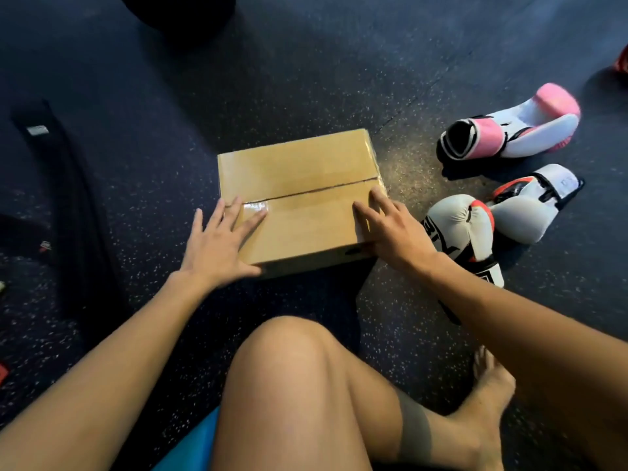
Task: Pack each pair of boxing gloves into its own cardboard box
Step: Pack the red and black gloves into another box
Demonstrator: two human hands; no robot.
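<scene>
A brown cardboard box [302,178] lies on the dark speckled floor in front of me, its top flaps closed along a centre seam with a strip of clear tape at the left end. My left hand [217,243] lies flat on the box's near left corner, fingers spread. My right hand [387,226] rests on the near right corner, fingers straight on top and the thumb down the side. To the right lie two white gloves with red trim [458,229] [530,205]. Farther back lies a pink and white glove [516,127].
My bare knee [292,362] and foot [489,396] fill the near floor. A long black object [68,185] lies at the left. A dark round shape [180,11] sits at the top edge. Something red [622,62] shows at the right edge.
</scene>
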